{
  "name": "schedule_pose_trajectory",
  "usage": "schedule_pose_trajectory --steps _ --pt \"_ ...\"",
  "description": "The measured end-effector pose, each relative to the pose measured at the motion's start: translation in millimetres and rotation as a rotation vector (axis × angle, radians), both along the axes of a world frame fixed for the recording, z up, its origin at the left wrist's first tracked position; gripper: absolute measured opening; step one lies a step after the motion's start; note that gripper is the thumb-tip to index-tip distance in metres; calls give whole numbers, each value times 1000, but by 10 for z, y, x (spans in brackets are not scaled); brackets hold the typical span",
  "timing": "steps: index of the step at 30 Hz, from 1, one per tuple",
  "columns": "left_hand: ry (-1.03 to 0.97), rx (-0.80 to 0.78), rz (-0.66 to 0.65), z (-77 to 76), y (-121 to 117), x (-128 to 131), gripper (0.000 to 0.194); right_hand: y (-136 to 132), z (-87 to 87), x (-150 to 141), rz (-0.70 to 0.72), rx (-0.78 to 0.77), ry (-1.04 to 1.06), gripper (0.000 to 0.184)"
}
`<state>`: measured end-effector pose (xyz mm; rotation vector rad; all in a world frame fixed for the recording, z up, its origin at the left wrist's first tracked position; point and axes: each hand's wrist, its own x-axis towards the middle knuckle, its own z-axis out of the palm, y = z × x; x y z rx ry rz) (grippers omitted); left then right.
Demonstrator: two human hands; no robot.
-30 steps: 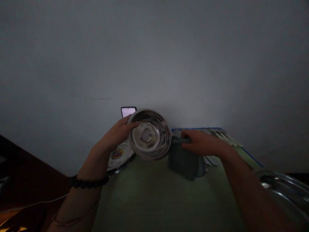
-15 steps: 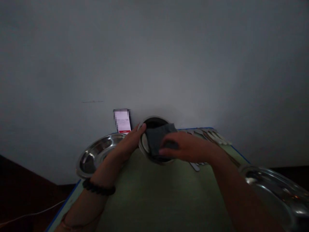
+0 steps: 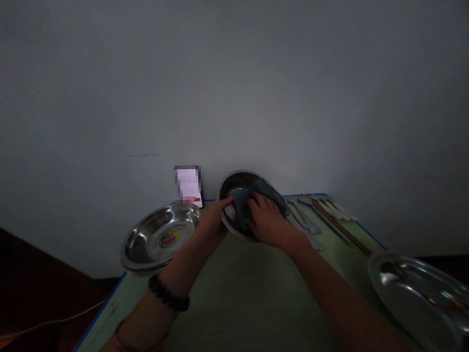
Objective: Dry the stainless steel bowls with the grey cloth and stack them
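Observation:
A round metal bowl (image 3: pixel 227 188), tilted so that its inside faces me, is held above the table near the wall. My left hand (image 3: pixel 214 217) grips its left rim, thumb over the edge and the other fingers mostly hidden behind. Inside the bowl, a dark grey cloth (image 3: pixel 242 208) is pressed against the surface by my right hand (image 3: pixel 266 219), whose fingers are curled on it. Part of the cloth hangs over the bowl's right rim, showing a fine pattern. A dark bead bracelet is on my left wrist.
Shiny metal plates (image 3: pixel 146 244), stacked, stand on the left with a coloured sticker. A lit phone (image 3: pixel 188 185) leans on the wall. Several spoons and forks (image 3: pixel 306 217) and chopsticks (image 3: pixel 340 230) lie right. An oval metal tray (image 3: pixel 410 288) is at the table's (image 3: pixel 249 298) right edge.
The bowl has turned more toward me. My right hand has pushed the cloth deeper against its inside, and the cloth now drapes over the right rim. My view has shifted slightly.

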<state>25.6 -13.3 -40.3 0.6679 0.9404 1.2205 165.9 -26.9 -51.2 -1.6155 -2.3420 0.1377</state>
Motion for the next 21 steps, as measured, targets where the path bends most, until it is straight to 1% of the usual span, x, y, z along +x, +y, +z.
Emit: schedule_pose_trajectory --steps 2,4,6,8,9,11,13,14,17,19,21 --pt "-111 -17 46 -54 -62 108 18 60 -42 9 -27 6 6 49" --pt "-179 -12 80 -173 -127 177 21 80 -22 42 -20 -21 -5 48" --pt "-207 -81 104 -343 -180 188 26 63 38 81 53 -84 -10 39" --pt "-215 -179 176 -512 -217 149 29 32 103 111 161 -162 6 33" --pt "-215 -188 195 -577 -232 120 28 20 123 118 211 -194 17 31" --pt "-175 -214 252 -649 -257 66 26 14 124 113 253 -230 28 27" --pt "-136 -224 304 -652 -279 38 21 33 72 80 231 -232 6 25" --pt "-124 -235 315 -643 -289 35 20 47 33 55 198 -225 -15 25" --pt "-108 -248 271 -648 -295 48 23 84 -61 -39 54 -165 -68 28" --pt "-79 -217 226 -712 -278 42 26 89 -72 -92 -19 -97 -78 30" --pt "-25 -186 198 -810 -249 16 28 77 -59 -122 -60 -34 -82 31"
